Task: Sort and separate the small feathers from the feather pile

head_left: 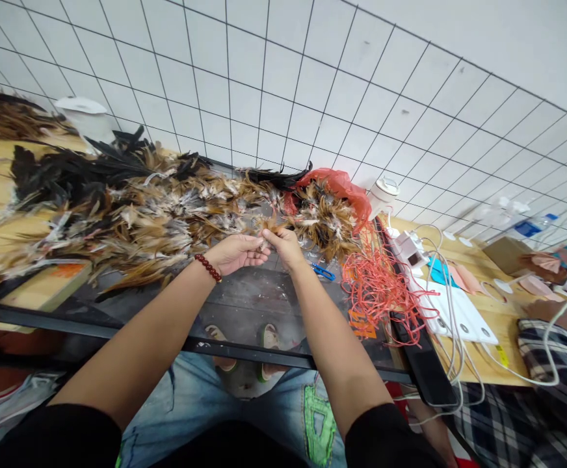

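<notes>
My left hand [241,253], with a dark red bead bracelet at the wrist, meets my right hand [286,247] over the dark glass tabletop [254,296]. Both hands are closed, their fingertips pinching the base of a small bunch of brown feathers [271,225]. What else sits between the fingertips is too small to make out. Behind and left of the hands spreads a large heap of brown and white feathers [151,224]. More feathers [329,218] lie just right of my right hand. A blue-handled tool [323,272] rests near my right wrist.
Tangled red string [381,292] piles up at the right, below a red plastic bag [344,188]. Black feathers [79,179] lie at the left. White cables [454,325] and a phone [430,370] are farther right, beside another person's plaid sleeve [556,357]. A gridded wall [274,84] stands behind.
</notes>
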Available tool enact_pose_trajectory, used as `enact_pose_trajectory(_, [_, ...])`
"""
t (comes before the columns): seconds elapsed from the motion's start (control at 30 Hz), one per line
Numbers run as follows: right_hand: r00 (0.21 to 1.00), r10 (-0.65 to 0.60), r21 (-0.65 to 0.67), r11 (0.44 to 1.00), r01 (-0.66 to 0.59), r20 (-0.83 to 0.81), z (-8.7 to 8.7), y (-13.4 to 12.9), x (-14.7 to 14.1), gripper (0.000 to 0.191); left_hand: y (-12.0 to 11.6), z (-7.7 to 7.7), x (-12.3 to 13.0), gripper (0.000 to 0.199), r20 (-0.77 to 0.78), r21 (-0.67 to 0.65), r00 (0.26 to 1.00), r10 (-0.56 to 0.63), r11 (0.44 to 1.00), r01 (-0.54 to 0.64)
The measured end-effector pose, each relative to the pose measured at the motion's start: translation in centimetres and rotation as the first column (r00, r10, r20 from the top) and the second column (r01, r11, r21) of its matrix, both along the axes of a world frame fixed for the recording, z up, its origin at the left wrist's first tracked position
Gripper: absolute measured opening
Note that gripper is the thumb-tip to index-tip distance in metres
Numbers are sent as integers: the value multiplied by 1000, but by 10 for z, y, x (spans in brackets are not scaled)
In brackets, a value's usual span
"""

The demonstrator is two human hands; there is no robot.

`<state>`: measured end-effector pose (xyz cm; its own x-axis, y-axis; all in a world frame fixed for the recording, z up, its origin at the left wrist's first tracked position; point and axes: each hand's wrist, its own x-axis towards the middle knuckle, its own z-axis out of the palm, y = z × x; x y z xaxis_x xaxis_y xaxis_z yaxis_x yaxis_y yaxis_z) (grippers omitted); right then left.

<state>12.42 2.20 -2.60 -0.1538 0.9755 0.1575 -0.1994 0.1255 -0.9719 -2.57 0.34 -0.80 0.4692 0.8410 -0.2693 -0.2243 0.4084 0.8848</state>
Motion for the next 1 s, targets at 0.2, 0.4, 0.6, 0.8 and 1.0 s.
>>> enact_pose_trajectory(0.2, [997, 22, 80, 996, -27, 72, -1, -1, -2, 40, 0, 1, 0, 7, -18, 31, 995, 97, 995, -96])
enact_pose_trajectory(0.4, [897, -275, 431, 896, 108, 347, -4, 0, -4, 73, 3, 0, -2, 7, 112, 32, 954, 277, 959, -282])
enact_pose_trajectory(0.6, [790, -468, 534, 817, 216, 396, -2, 0, 2, 53, 4, 0, -1, 14, 131, 118, 892, 432, 887, -446])
enact_pose_trajectory(0.8, [624, -338, 403, 914, 40, 705, 3, 6, 38, 18, 6, 1, -1, 21, 125, 186, 784, 608, 762, -620])
enact_pose_trajectory(1.0, [444, -201, 264, 961, -84, 873, 2, 7, 40, 3, 6, -1, -2, 23, 91, 196, 774, 627, 751, -631])
